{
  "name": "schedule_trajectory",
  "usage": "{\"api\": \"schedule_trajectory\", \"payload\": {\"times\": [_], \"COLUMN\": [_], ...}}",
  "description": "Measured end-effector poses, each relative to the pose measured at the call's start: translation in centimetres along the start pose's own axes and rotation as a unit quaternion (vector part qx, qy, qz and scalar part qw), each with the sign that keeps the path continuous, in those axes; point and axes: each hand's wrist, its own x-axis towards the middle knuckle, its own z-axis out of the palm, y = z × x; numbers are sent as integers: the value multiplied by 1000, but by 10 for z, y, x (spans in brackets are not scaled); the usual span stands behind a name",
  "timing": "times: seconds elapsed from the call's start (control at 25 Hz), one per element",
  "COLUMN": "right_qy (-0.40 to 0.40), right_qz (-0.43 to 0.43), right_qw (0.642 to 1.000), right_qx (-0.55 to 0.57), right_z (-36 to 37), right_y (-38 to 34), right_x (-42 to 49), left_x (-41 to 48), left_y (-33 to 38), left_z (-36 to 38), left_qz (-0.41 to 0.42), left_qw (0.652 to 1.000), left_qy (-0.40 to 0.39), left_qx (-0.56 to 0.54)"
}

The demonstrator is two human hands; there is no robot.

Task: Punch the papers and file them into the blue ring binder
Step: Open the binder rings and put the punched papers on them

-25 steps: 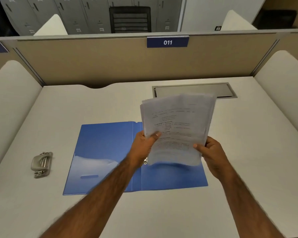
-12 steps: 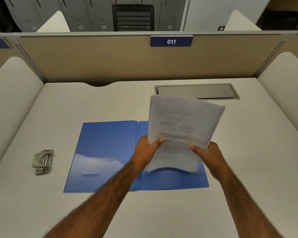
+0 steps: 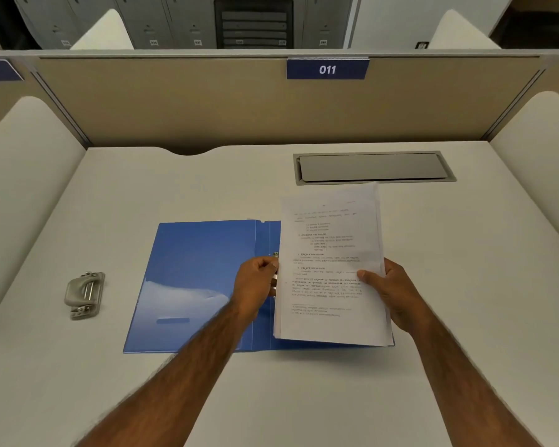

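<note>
A blue ring binder (image 3: 194, 269) lies open and flat on the white desk. A stack of printed papers (image 3: 331, 253) is held low over its right half, covering most of that side. My left hand (image 3: 255, 282) pinches the stack's left edge beside the binder's spine, where a bit of the metal ring mechanism shows. My right hand (image 3: 391, 288) grips the right edge, thumb on top of the page. A grey metal hole punch (image 3: 84, 293) sits apart on the desk, left of the binder.
A grey cable hatch (image 3: 373, 167) is set into the desk (image 3: 465, 285) behind the papers. Beige partition panels (image 3: 207, 101) close off the back, and white padded dividers (image 3: 23, 150) stand at both sides.
The papers were held upright above the binder; both hands have lowered and tilted them flat onto the binder's right half, with the left edge brought toward the rings.
</note>
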Motion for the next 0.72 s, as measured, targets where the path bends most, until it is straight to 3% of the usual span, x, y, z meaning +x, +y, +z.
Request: {"api": "schedule_trajectory", "payload": {"times": [0.16, 0.72], "right_qy": [-20, -18], "right_qz": [17, 19], "right_qw": [999, 997], "right_qx": [-18, -67], "right_z": [6, 1], "right_y": [7, 3], "right_x": [4, 13], "left_x": [5, 16], "left_y": [-19, -23], "left_z": [-8, -9], "left_qz": [-35, -40], "left_qw": [996, 987], "left_qy": [-4, -34], "left_qx": [82, 155]}}
